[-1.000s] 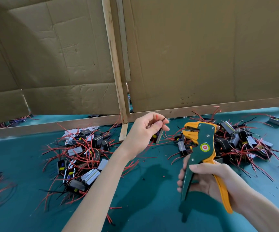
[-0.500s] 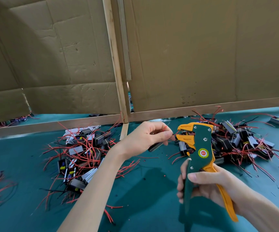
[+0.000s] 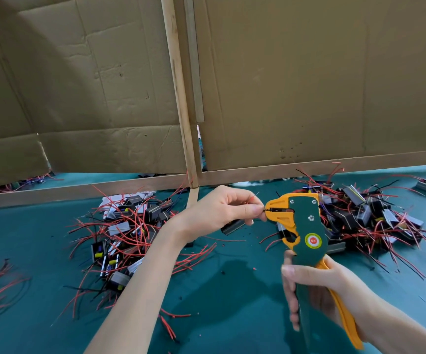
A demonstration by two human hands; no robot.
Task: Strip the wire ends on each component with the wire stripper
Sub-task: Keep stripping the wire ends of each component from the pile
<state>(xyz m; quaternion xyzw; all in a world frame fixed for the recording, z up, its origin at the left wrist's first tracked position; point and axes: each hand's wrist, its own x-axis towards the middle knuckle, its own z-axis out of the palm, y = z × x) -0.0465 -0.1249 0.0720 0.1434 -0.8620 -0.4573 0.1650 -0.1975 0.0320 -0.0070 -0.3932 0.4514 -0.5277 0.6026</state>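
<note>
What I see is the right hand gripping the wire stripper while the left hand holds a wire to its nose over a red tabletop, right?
The head view shows a teal tabletop, not red. The right hand grips the wire stripper; the left hand holds a wire to it.

Creased cardboard panels in wooden frames back a teal tabletop.

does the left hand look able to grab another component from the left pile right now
Probably not yet: the left hand is holding a component up to the nose of the wire stripper. Otherwise nothing blocks the way to the left pile beside its forearm.
</note>
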